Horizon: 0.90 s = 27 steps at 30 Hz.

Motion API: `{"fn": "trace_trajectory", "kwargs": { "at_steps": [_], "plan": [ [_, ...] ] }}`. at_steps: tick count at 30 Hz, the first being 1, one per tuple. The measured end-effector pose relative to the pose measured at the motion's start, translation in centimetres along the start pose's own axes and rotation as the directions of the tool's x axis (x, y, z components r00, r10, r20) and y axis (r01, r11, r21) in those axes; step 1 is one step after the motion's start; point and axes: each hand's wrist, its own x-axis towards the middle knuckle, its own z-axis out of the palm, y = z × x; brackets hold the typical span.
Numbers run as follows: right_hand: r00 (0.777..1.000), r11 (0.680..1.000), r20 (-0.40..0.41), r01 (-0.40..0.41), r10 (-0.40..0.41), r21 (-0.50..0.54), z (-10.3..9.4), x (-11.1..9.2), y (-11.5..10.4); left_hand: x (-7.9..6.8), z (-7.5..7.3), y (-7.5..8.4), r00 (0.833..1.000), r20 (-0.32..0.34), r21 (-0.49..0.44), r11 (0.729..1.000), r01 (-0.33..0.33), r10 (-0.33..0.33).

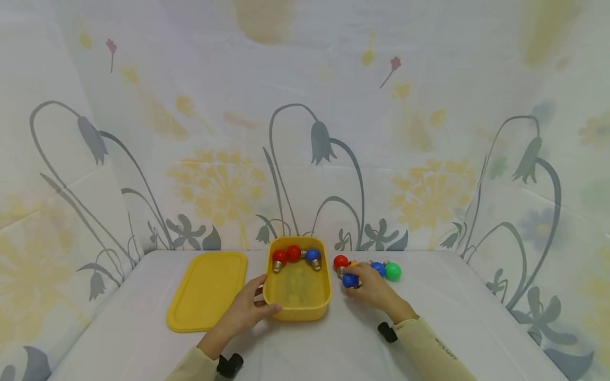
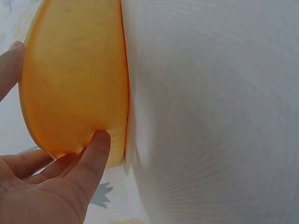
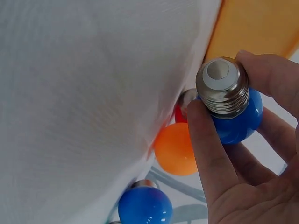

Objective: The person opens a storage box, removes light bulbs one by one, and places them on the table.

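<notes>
A blue light bulb with a silver screw base is pinched between the thumb and fingers of my right hand, just right of a yellow plastic box. In the right wrist view that bulb has its metal base turned toward the camera. My left hand holds the box at its near left corner, thumb at the front rim, fingertips against the side wall. Inside the box, two red bulbs and a blue bulb lie toward the far end.
Beside the right hand lie loose bulbs: a red one, an orange one, a blue one and a green one. A flat yellow lid rests left of the box. Patterned cloth hangs behind the white table.
</notes>
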Motion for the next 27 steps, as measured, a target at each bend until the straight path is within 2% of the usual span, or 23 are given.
{"fn": "trace_trajectory", "kwargs": {
  "at_steps": [4, 11, 27],
  "plan": [
    [1.0, 1.0, 0.028, -0.006, 0.007, -0.021, 0.22, 0.14, 0.12, -0.06, 0.05, 0.01, 1.0, -0.003, -0.002, 1.0, 0.005, -0.005],
    [0.993, 0.996, 0.095, -0.07, 0.074, -0.048, 0.29, 0.23, 0.21, 0.01, 0.01, 0.02, 1.0, -0.001, -0.02, 1.0, -0.002, 0.002],
    [0.99, 0.993, 0.117, -0.062, 0.073, -0.097, 0.35, 0.36, 0.39, -0.03, -0.08, -0.02, 1.0, 0.001, -0.006, 1.0, -0.01, 0.01]
  ]
}}
